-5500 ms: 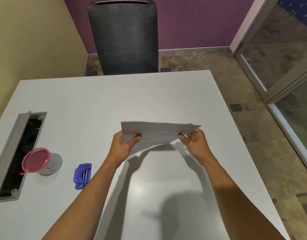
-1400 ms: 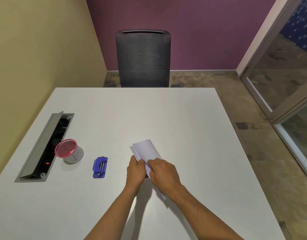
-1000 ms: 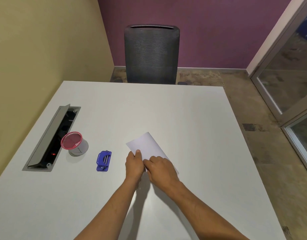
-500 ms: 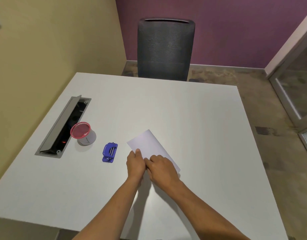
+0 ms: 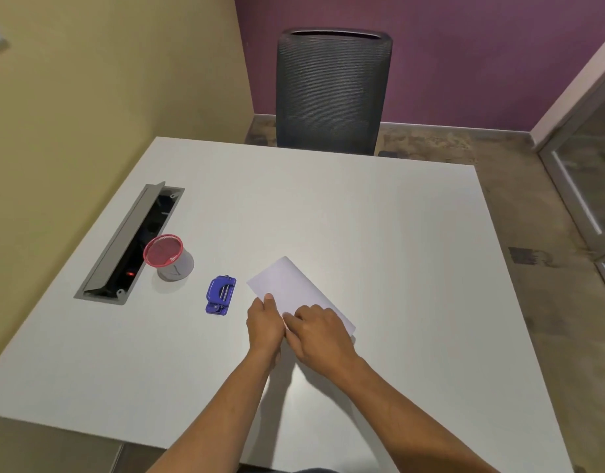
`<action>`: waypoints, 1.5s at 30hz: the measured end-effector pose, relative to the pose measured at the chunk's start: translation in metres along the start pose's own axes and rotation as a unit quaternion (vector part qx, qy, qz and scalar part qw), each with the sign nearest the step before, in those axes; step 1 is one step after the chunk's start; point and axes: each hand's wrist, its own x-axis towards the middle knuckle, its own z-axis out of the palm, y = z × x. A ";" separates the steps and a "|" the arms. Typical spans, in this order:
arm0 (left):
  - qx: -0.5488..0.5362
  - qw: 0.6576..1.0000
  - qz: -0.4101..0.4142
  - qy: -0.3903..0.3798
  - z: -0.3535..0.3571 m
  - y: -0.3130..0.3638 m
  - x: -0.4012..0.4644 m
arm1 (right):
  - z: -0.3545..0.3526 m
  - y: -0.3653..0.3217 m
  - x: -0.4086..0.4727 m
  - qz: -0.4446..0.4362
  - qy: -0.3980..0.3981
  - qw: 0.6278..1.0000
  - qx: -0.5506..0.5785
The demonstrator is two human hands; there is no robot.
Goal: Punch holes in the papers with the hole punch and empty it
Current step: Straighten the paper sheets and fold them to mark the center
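Note:
A folded white paper lies flat on the white table, angled from upper left to lower right. My left hand pinches its near left edge with thumb and fingers. My right hand presses down on the paper's near edge beside the left hand, fingers curled over the fold. A small blue hole punch rests on the table just left of my left hand, apart from it. A red mesh cup stands further left.
An open grey cable tray is sunk into the table's left side, right beside the cup. A dark mesh office chair stands beyond the far edge. A yellow wall runs along the left, a glass door on the right.
Earlier the paper was held up in the air unfolded; it now lies folded on the table under both hands. Over the last second the hands barely moved; the view shifted left.

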 end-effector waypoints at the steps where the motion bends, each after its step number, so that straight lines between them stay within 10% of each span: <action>1: -0.002 1.000 -0.002 -0.001 -0.002 0.001 0.003 | 0.002 0.002 -0.002 0.020 0.001 1.000 0.022; 8: 0.047 0.995 0.019 -0.082 -0.037 0.000 0.024 | -0.003 0.019 -0.005 0.303 0.065 0.929 0.201; 12: 0.132 0.971 0.041 -0.195 -0.066 0.004 0.038 | -0.011 0.023 0.029 0.435 -0.004 0.779 0.451; 21: 0.203 0.926 0.041 -0.314 -0.106 0.023 0.060 | 0.017 0.016 0.056 0.465 -0.004 0.687 0.558; 41: 0.208 0.923 0.024 -0.322 -0.108 0.034 0.063 | 0.035 0.012 0.048 0.450 0.060 0.732 0.509; 45: 0.178 0.937 -0.009 -0.300 -0.111 0.034 0.062 | 0.028 0.007 0.044 0.459 0.071 0.694 0.551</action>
